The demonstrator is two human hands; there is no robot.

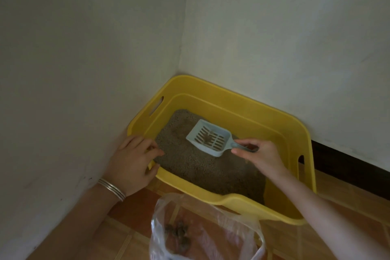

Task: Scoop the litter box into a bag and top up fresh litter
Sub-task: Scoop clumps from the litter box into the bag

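A yellow litter box stands in the room's corner, holding grey-brown litter. My right hand pinches the handle of a pale blue slotted scoop held just above the litter, with a small dark clump in its bowl. My left hand grips the box's near-left rim, fingers curled over the edge. A clear plastic bag stands open on the floor in front of the box, with several dark clumps in its bottom.
White walls close in on the left and behind the box. Orange-brown floor tiles run under the bag. A dark baseboard runs along the right wall. No fresh litter container is in view.
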